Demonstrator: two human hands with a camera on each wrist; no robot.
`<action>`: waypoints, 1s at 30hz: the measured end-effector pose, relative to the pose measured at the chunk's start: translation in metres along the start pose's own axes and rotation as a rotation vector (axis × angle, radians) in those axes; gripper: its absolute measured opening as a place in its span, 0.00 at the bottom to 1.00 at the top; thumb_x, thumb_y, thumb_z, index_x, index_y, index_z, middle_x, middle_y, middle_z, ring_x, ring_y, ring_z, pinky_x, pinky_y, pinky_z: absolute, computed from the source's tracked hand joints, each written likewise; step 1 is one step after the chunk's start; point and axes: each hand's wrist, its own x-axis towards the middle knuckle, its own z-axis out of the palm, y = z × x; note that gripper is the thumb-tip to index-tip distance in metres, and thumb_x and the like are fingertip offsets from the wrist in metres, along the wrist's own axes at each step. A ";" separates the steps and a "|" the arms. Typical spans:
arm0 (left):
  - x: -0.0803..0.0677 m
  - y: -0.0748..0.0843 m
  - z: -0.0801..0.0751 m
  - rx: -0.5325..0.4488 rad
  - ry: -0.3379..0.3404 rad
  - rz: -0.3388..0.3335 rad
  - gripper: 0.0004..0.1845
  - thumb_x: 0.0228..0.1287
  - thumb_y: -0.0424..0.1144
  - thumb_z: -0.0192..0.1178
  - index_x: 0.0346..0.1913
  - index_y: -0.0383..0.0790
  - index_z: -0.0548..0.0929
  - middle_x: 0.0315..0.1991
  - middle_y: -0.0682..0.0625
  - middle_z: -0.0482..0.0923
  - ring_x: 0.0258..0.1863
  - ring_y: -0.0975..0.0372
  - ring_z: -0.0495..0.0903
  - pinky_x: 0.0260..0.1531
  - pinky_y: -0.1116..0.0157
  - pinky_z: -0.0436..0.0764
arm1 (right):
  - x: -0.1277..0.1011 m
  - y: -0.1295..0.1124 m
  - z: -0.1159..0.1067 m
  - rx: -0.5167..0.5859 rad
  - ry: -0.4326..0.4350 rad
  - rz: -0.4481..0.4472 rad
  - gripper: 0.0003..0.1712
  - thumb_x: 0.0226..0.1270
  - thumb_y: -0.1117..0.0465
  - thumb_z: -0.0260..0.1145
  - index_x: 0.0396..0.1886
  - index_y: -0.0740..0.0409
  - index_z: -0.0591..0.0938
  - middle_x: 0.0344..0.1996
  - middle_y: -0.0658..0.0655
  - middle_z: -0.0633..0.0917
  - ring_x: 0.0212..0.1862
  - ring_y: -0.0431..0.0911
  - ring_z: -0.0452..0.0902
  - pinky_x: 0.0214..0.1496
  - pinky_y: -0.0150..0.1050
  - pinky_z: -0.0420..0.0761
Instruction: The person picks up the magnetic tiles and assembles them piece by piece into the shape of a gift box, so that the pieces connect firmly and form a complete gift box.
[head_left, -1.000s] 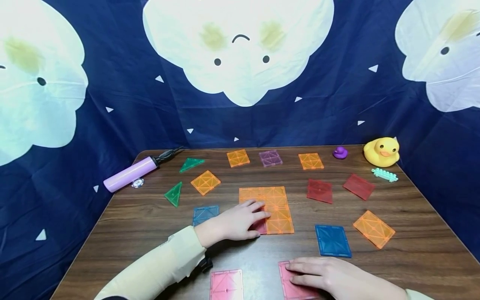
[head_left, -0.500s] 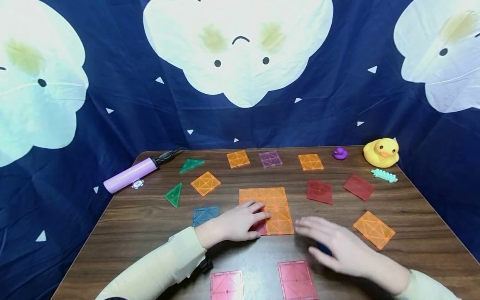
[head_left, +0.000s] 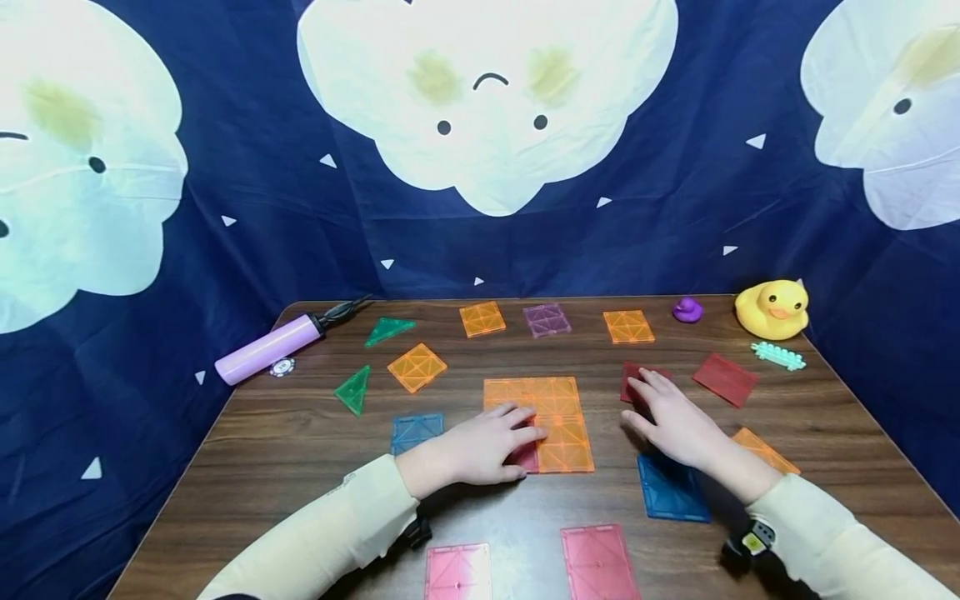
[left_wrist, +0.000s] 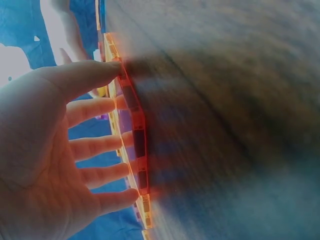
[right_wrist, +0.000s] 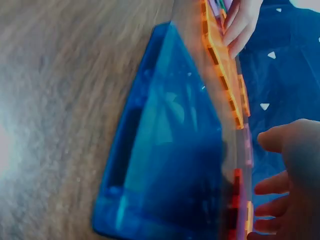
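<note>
My left hand [head_left: 480, 447] lies with spread fingers on a red magnetic tile [head_left: 528, 457], which fills the near left corner of a block with orange magnetic tiles [head_left: 567, 442]. Its thumb and fingertips touch that tile's edge in the left wrist view. My right hand [head_left: 681, 427] reaches over a dark red magnetic tile [head_left: 627, 390] to the right of the block, fingers loosely extended and partly covering it. Whether they touch it I cannot tell. Below the right wrist lies a blue magnetic tile [head_left: 672, 493], large in the right wrist view.
Two pink tiles [head_left: 600, 560] lie near the front. Around the block are another blue tile [head_left: 417, 428], green triangles [head_left: 352, 390], loose orange tiles [head_left: 417, 367], a purple tile [head_left: 547, 319] and another red tile [head_left: 726, 379]. A lilac pump [head_left: 268, 348] and ducks [head_left: 772, 309] stand farther back.
My right hand has left the pink tile at the front and moved forward, over the blue tile, to the dark red tile. My left hand has stayed in place.
</note>
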 end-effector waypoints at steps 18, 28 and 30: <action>0.000 -0.001 0.003 -0.001 0.001 -0.004 0.32 0.72 0.51 0.62 0.75 0.50 0.70 0.77 0.42 0.60 0.75 0.43 0.59 0.72 0.49 0.61 | 0.005 -0.019 0.017 0.035 -0.092 -0.182 0.30 0.76 0.58 0.63 0.70 0.70 0.72 0.72 0.73 0.67 0.74 0.68 0.60 0.70 0.64 0.63; -0.003 0.004 0.003 0.031 0.005 -0.012 0.32 0.73 0.51 0.60 0.76 0.49 0.69 0.78 0.41 0.59 0.75 0.42 0.58 0.71 0.46 0.62 | 0.005 -0.024 0.017 0.067 -0.130 -0.217 0.32 0.76 0.57 0.64 0.73 0.67 0.71 0.74 0.69 0.66 0.74 0.66 0.60 0.70 0.64 0.64; -0.003 0.006 0.004 0.039 0.000 -0.020 0.32 0.74 0.51 0.59 0.77 0.49 0.68 0.78 0.41 0.57 0.75 0.42 0.58 0.70 0.45 0.63 | 0.002 -0.023 0.016 0.073 -0.115 -0.227 0.31 0.76 0.57 0.64 0.72 0.66 0.72 0.73 0.69 0.68 0.74 0.66 0.61 0.69 0.64 0.65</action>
